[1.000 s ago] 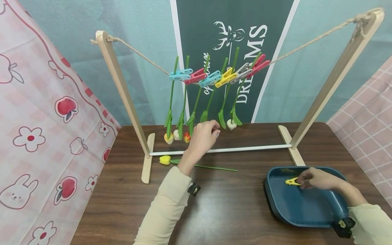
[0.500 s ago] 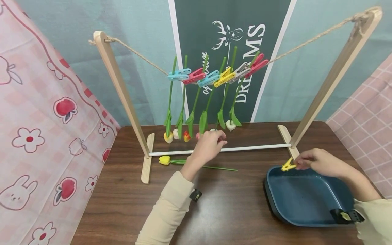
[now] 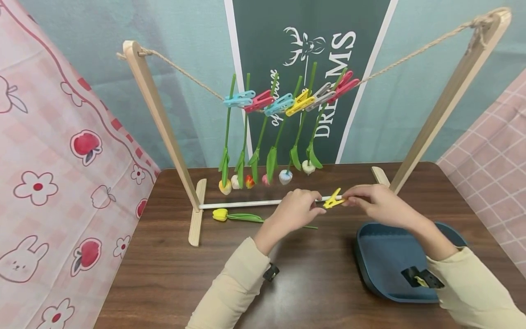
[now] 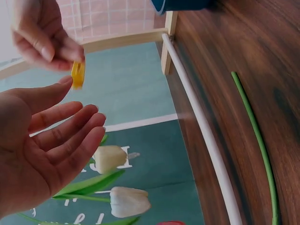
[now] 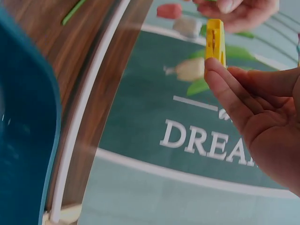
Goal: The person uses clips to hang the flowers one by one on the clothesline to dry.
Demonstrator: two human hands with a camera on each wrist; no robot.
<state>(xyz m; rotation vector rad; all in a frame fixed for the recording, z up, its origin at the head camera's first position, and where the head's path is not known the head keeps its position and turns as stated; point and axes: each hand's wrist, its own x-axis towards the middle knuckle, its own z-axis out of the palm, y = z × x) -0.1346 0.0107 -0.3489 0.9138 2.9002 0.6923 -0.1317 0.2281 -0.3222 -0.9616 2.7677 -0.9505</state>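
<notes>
Between thumb and fingers, my right hand [image 3: 380, 205] pinches a yellow clothespin [image 3: 333, 199] above the table, over the white crossbar. My left hand [image 3: 297, 211] is held out right beside it; in the left wrist view its fingers are spread and relaxed, with the thumb tip close by the clothespin [image 4: 78, 75] and nothing gripped. Behind the hands, several artificial tulips hang heads down from a rope, pegged by coloured clothespins such as a yellow one [image 3: 300, 102]. On the table lies a yellow tulip [image 3: 219, 214], its stem partly hidden by my left hand.
A wooden frame, with a left post [image 3: 160, 123] and a right post [image 3: 449, 98], carries the sagging rope [image 3: 415, 45]. Its white crossbar [image 3: 242, 204] runs low over the table. A dark blue basin [image 3: 370, 274] stands at the right under my right forearm.
My right hand has lifted the yellow clothespin out of the basin and carried it left to my left hand. The left hand has moved right and down, away from the hanging tulips.
</notes>
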